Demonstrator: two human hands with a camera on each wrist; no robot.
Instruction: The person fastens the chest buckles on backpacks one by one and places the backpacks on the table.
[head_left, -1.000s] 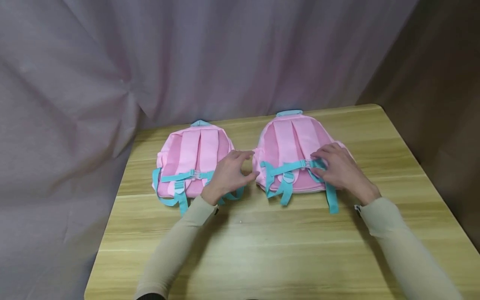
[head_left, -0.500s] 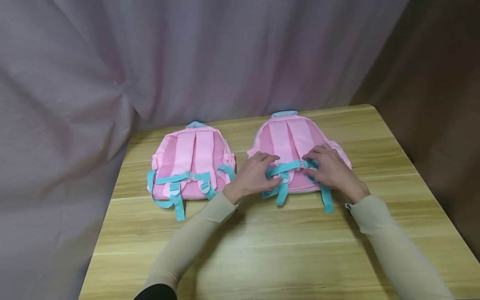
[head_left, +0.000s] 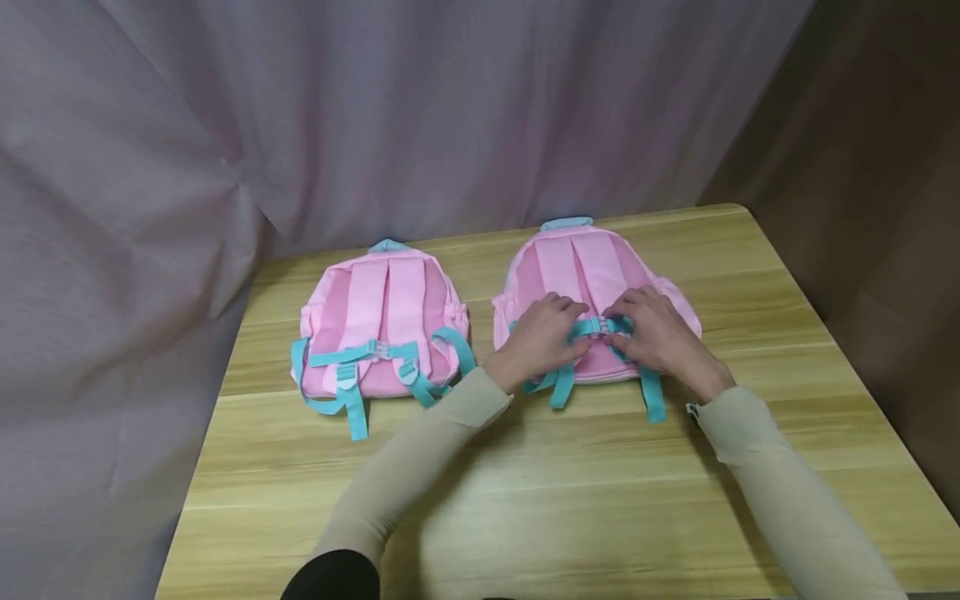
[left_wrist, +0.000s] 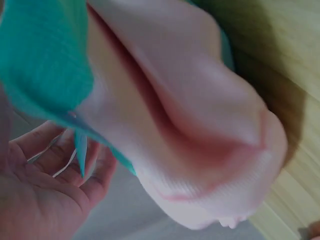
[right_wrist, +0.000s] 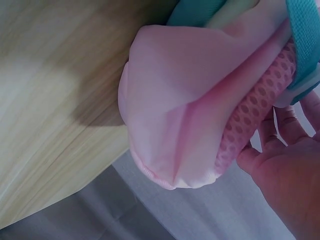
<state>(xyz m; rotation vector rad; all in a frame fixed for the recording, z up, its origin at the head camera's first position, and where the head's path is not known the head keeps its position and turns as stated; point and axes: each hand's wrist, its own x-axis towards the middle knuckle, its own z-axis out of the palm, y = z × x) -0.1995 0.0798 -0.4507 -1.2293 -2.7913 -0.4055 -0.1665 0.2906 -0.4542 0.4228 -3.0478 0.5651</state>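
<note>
Fingers (head_left: 576, 308) of the left hand (head_left: 536, 337) and right hand (head_left: 660, 333) curve, spread from their thumbs, about the teal strap (head_left: 583, 328) on either side of the buckle (head_left: 603, 325); whether they touch the strap cannot be told. Under the buckle lies one pink backpack (head_left: 600, 271), left of it a second backpack (head_left: 405, 304), both on the bench (head_left: 600, 500), with a curtain (head_left: 412, 108) beyond.

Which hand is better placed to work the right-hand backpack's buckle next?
Right hand, probably: it looks slightly closer to the clear buckle, while the left hand is by the teal strap on the buckle's left.
</note>
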